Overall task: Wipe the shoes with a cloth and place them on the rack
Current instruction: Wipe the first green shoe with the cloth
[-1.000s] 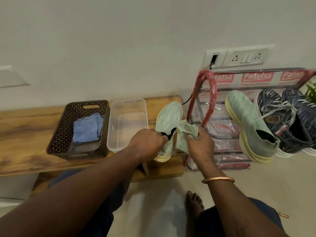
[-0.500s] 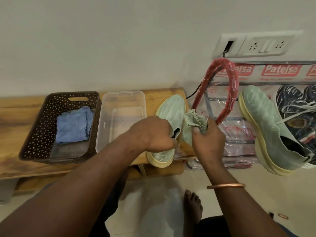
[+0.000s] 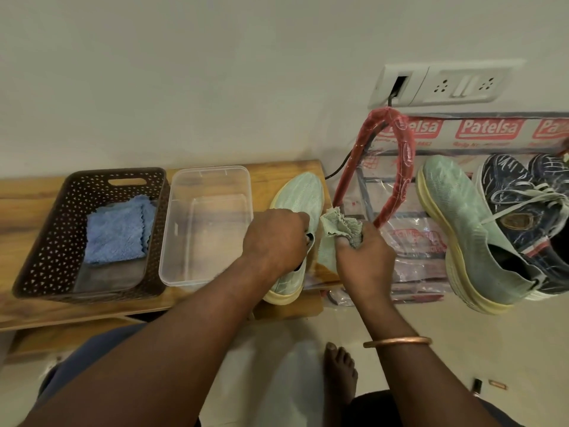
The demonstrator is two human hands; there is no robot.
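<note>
Left hand (image 3: 277,238) holds the green shoe (image 3: 300,192) at its opening, with the fingers curled over the edge. Right hand (image 3: 363,263) squeezes a bunched green cloth (image 3: 340,224) in its fingers and pushes it against the side of the shoe. The shoe lies on the tabletop (image 3: 30,192), just to the right of the clear box (image 3: 209,180), and its heel sticks out over the front edge.

To wipe well, I think the left hand should hold the shoe tight so it cannot slide off that edge. The right hand should rub in long strokes from toe to heel, and rub the yellow sole too. Turning the shoe would let the cloth reach the side that is hidden. A flatter cloth would clean more at once than a tight ball.

The rack (image 3: 400,167) stands further right of the clear box. The other green shoe (image 3: 462,217) already sits on it, beside a dark pair (image 3: 523,195). I think the wiped shoe belongs next to its twin. Left of the clear box, touching it, is a brown basket (image 3: 40,241) with a blue cloth (image 3: 117,232) inside, a spare if the green one gets dirty.
</note>
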